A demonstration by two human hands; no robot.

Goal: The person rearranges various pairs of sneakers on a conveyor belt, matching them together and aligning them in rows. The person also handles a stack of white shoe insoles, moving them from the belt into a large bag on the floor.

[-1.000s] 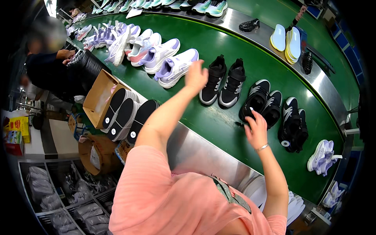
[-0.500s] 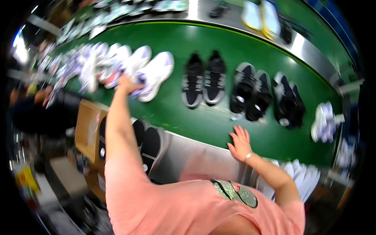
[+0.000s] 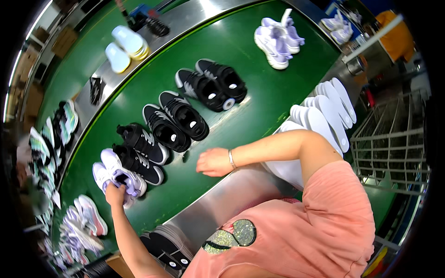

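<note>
Three black shoe pairs (image 3: 181,112) already stand lined up mid-frame on the desk (image 3: 252,113), while at lower left the left hand (image 3: 115,194) pinches white-and-lilac shoes (image 3: 119,168), seemingly not yet settled, the right hand (image 3: 215,162) loosely spread, holding nothing visible.

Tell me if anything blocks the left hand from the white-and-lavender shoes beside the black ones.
Nothing visible does: the left hand is right at the near end of the white-and-lavender shoes. The closest black shoe lies to their right, not in between.
</note>
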